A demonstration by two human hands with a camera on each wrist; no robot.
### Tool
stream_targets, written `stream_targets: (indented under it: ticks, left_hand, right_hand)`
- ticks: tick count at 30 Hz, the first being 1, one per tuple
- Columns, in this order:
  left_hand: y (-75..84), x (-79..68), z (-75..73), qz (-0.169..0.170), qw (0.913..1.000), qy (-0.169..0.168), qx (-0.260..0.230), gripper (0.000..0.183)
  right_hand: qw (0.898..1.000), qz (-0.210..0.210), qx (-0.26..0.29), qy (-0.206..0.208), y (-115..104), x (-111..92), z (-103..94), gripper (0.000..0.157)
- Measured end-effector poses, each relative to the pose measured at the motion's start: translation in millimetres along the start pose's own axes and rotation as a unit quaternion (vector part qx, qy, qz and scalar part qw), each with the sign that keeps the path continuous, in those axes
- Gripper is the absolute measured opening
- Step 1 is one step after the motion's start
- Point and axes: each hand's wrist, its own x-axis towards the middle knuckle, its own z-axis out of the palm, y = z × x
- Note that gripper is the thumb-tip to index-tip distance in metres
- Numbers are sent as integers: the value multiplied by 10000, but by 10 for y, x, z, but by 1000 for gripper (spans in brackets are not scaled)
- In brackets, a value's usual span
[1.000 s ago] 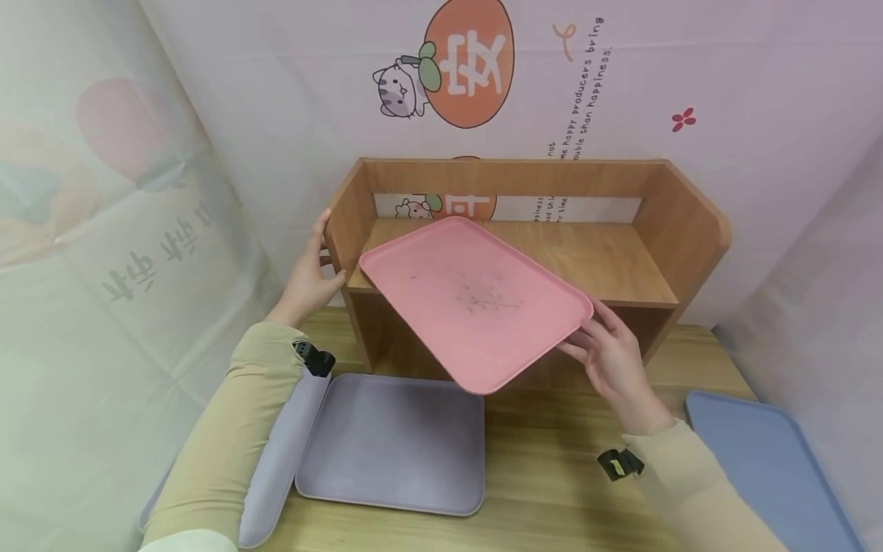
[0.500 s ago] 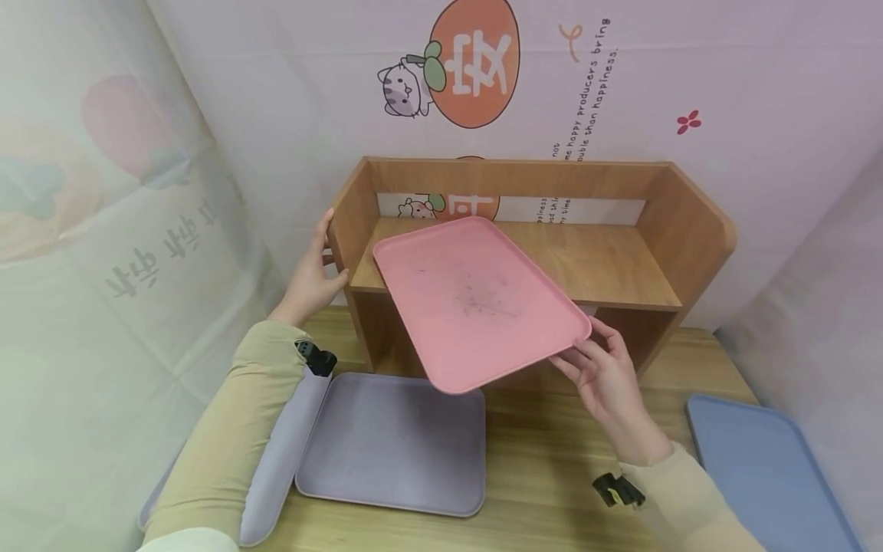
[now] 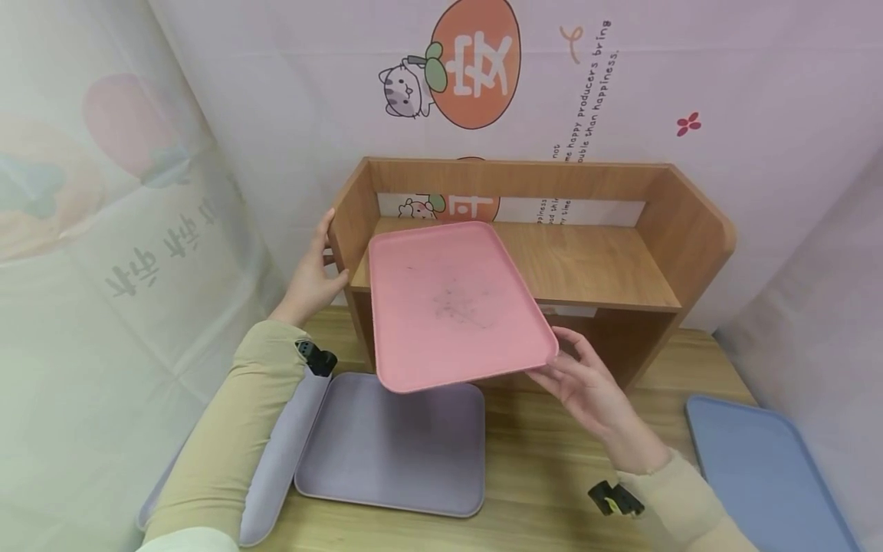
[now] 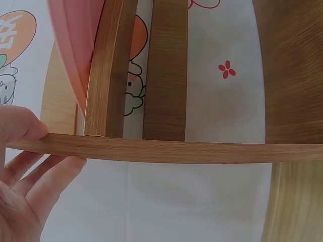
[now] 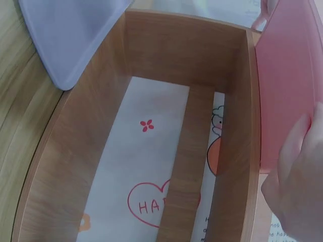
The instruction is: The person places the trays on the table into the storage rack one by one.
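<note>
A pink tray (image 3: pixel 455 307) with dark scuffs is tilted over the left part of a wooden desktop shelf (image 3: pixel 586 264), its far end above the upper board. My right hand (image 3: pixel 589 391) holds the tray by its near right corner, thumb above and fingers below. My left hand (image 3: pixel 308 280) grips the front edge of the shelf's left side panel. In the left wrist view, the left hand (image 4: pixel 30 186) has its thumb on one face of the panel (image 4: pixel 192 151) and its fingers on the other. The right wrist view shows the pink tray (image 5: pixel 287 75) beside the upper board.
A purple tray (image 3: pixel 393 452) lies on the wooden table (image 3: pixel 552 475) before the shelf. Another purple tray (image 3: pixel 279 468) lies partly under the left sleeve. At the right is a blue tray (image 3: pixel 766 460). A printed cloth (image 3: pixel 310 92) hangs behind the shelf.
The pink tray has turned, and its near end has swung left with my right hand. My left hand keeps its place on the side panel.
</note>
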Motion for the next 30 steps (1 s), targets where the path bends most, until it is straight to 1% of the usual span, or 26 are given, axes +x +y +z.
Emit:
stream_targets:
  ticks: [2, 4, 10, 16, 22, 30]
  left_hand:
    - [1, 2, -2, 17, 10000, -8, -11, 97]
    - [5, 3, -6, 25, 10000, -21, -37, 97]
    - [5, 6, -12, -52, 10000, -36, -17, 97]
    - [1, 18, -6, 39, 10000, -21, -46, 95]
    - [9, 9, -11, -11, 10000, -53, -9, 95]
    - [6, 1, -16, -95, 9999, -88, -29, 95]
  right_hand:
    - [9999, 93, 31, -135, 27, 18, 18, 40]
    - [9997, 175, -34, -145, 55, 39, 47, 43]
    - [9974, 544, -428, 194, 136, 123, 160, 54]
    - [9925, 839, -648, 604, 199, 206, 281, 64]
    - [9907, 902, -615, 810, 262, 299, 331, 69]
    - [9868, 962, -739, 1076, 332, 417, 406, 73]
